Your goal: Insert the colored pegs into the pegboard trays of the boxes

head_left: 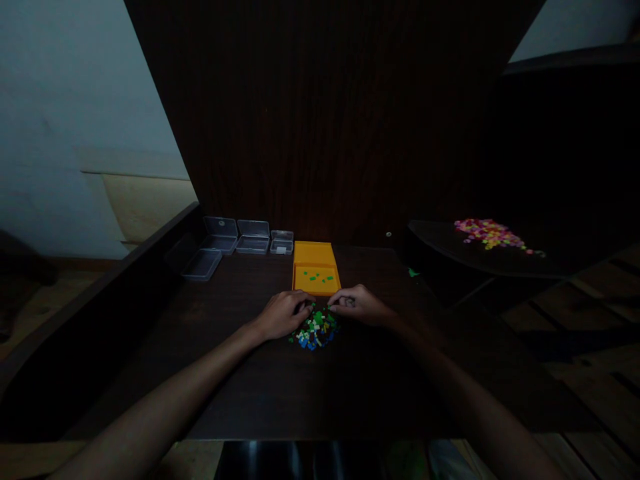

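Head view, and I'm seeing two bare hands over a dark desk (240, 380), dim light. Pile of small bricks (318, 327), mostly green, white and blue, sits on the desk between and just below the hands. Left hand (284, 315): palm down, fingers bent, at the pile's left edge; grip part-closed, can't tell if it has a brick. Right hand (361, 305): at the pile's upper right, fingers curled in, thumb near the fingertips; can't tell what, if anything, that grip has (too dark, too small). Orange box (313, 253) just beyond the hands, lid up, a few green pieces (313, 279) inside. Clear plastic boxes (253, 245) left of it, lids open. Pink-and-yellow pile (490, 235) well apart, on a dark surface at right.
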